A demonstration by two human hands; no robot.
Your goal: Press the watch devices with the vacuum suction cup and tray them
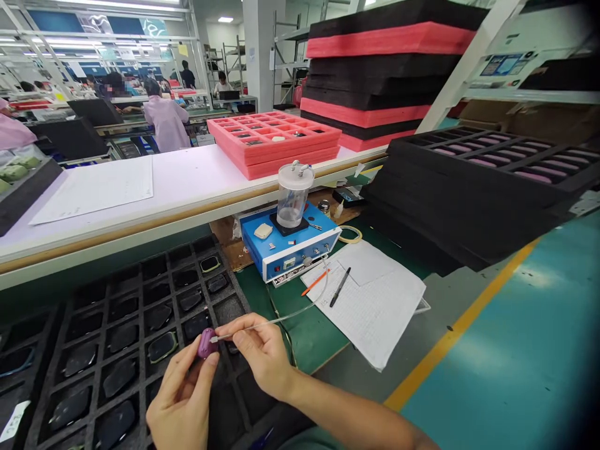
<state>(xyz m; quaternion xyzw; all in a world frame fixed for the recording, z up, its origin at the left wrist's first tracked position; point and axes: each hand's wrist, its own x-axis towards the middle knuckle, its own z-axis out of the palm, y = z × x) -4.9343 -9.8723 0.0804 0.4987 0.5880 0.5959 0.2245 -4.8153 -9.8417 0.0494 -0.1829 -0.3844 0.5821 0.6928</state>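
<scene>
My left hand [182,394] has its thumb and fingertips nearly together, pinching a small, glossy purple piece with rounded ends [206,342] in front of me, above the black foam tray with square compartments [232,312]. The right hand [267,359] is closed in a light pinch on a thin, clear, flexible tube [300,310], its pale narrow tip at the piece's right side; whether it presses on or just meets the surface, I cannot tell. To do this well, I would steady the piece with the left hand, grip close behind the tip, and line it up squarely before adding gentle pressure. The small, smooth body could twist or slip, I judge, so the tube should have slack and not drag sideways. It runs back towards the blue metal box with front knobs [304,239], on which a clear plastic cylinder with a white lid [291,203] stands. Beside that, on the green-topped bench [323,350], white gridded papers [375,312] lie under an orange pen [315,283] and a black pen [340,287]. Dark glossy slabs [117,375] sit in the compartments at left. Beyond, a long white shelf [187,169] carries red foam trays [276,159] and a tall red-and-black foam stack [375,78]; past it, a person in a pale pink top [164,122] is at another workstation, and teal floor [506,344] with a yellow stripe [459,331] spreads to my right.
</scene>
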